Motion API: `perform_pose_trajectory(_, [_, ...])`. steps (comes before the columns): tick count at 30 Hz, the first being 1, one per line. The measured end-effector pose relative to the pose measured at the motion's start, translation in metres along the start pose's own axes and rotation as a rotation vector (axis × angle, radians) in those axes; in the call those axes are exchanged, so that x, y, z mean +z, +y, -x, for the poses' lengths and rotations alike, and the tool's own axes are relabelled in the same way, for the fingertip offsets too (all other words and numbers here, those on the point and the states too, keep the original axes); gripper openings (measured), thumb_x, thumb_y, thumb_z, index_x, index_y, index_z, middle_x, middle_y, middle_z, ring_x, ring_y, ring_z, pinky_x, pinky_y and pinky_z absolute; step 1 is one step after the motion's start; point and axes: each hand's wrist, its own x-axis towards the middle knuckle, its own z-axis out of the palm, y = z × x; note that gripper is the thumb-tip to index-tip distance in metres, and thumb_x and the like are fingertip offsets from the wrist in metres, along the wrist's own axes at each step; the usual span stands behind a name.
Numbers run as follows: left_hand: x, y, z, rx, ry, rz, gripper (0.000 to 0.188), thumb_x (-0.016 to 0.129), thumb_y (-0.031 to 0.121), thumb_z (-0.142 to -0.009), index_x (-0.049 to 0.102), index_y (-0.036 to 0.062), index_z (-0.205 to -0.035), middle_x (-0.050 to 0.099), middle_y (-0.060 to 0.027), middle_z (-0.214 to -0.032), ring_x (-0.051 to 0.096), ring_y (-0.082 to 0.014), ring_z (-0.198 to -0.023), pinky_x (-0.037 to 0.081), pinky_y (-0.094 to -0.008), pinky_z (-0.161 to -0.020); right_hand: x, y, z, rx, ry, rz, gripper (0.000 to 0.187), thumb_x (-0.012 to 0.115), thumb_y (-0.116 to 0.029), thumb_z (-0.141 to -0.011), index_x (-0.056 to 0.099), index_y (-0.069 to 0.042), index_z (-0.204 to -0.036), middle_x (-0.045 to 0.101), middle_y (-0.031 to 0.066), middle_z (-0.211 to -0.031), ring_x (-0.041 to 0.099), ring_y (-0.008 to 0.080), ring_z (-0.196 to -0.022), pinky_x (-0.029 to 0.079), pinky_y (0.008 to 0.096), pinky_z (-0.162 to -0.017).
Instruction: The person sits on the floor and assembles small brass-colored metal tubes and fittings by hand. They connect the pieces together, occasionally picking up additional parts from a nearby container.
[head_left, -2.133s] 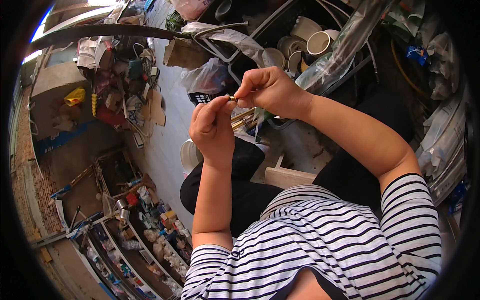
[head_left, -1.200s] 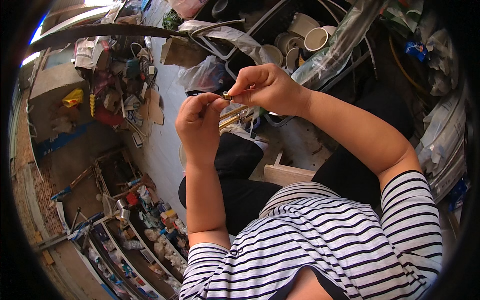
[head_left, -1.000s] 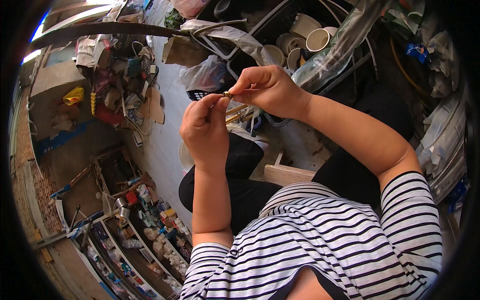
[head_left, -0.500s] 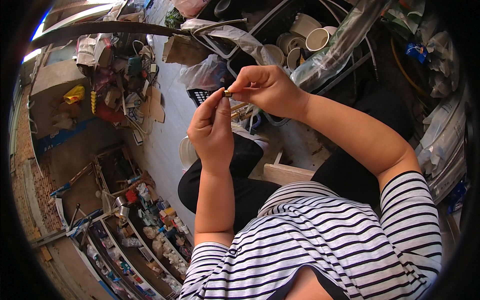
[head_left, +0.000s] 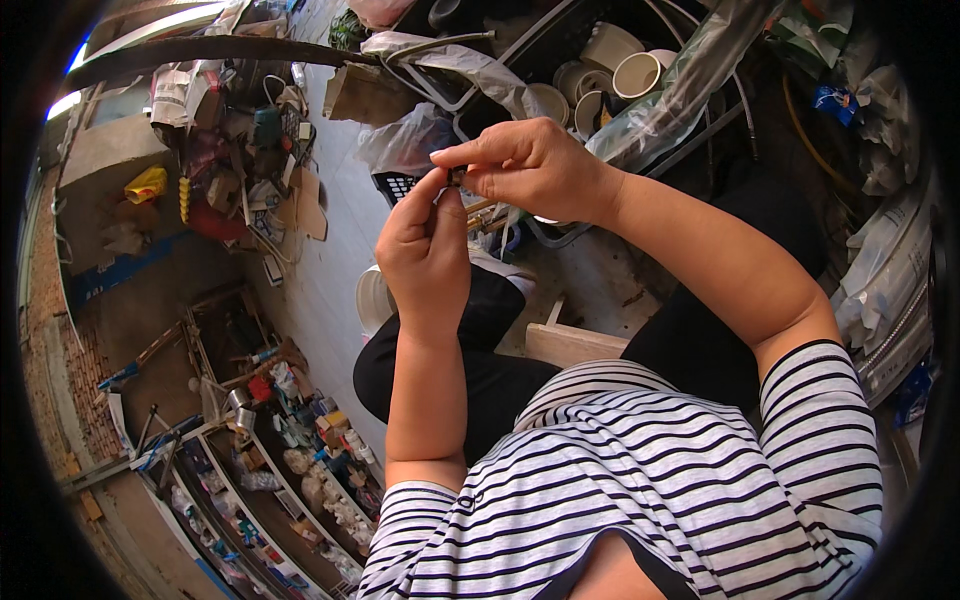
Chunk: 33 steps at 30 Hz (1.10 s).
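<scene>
Both hands meet at fingertip height over my lap. Between them sits a small brass-and-black fitting point(head_left: 455, 178), mostly covered by fingers. My left hand point(head_left: 425, 260) pinches it from the left between thumb and forefinger. From the right, my right hand point(head_left: 545, 172) closes thumb and fingertips around its other end, the forefinger reaching across the top. Just behind the fingers is a small black lattice basket point(head_left: 396, 187) with a clear plastic bag point(head_left: 405, 140) over it. Brass-coloured rods point(head_left: 487, 218) show below my right hand.
A dark crate with white plastic cups point(head_left: 637, 75) stands beyond my right hand, clear plastic sheeting point(head_left: 650, 130) across it. A white bucket point(head_left: 374, 298) is by my left knee, a wooden board point(head_left: 573, 345) between my legs. Loaded shelves point(head_left: 265, 480) line the lower left.
My right forefinger has lifted and stretched left over the fitting, which is now more hidden. My left hand has hardly moved.
</scene>
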Motion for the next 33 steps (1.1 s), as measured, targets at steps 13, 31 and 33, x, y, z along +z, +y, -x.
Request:
perform_pose_trajectory(13, [0.003,0.011,-0.001,-0.331,0.039,0.379,0.03,0.057,0.0,-0.084,0.055,-0.0067,-0.113,0.06,-0.0085,-0.103,0.057,-0.0089,-0.086,0.045,-0.0199,-0.075,0.009,0.004,-0.001,-0.06,0.153,0.036,0.02,0.058,-0.003,-0.083,0.062,-0.001,-0.103,0.059,0.0003,-0.08,0.053,0.0049,-0.073,0.045,0.0179,-0.066])
perform_pose_trajectory(31, [-0.007,0.0,-0.016,-0.108,-0.084,0.226,0.012,0.056,0.002,-0.086,0.06,-0.0028,-0.096,0.059,-0.0008,-0.086,0.052,-0.0046,-0.075,0.042,-0.0171,-0.066,0.005,-0.003,0.001,0.078,0.099,-0.133,0.016,0.059,-0.004,-0.084,0.06,0.0,-0.099,0.062,0.0031,-0.086,0.056,0.0062,-0.08,0.047,0.0194,-0.071])
perform_pose_trajectory(33, [-0.011,-0.005,-0.019,-0.033,-0.135,0.163,0.01,0.056,0.001,-0.086,0.059,-0.0021,-0.095,0.058,0.0005,-0.084,0.05,-0.004,-0.073,0.041,-0.0169,-0.064,0.004,-0.003,0.001,0.1,0.087,-0.158,0.015,0.059,-0.004,-0.083,0.06,0.0,-0.098,0.062,0.0029,-0.086,0.056,0.0062,-0.079,0.047,0.0196,-0.072])
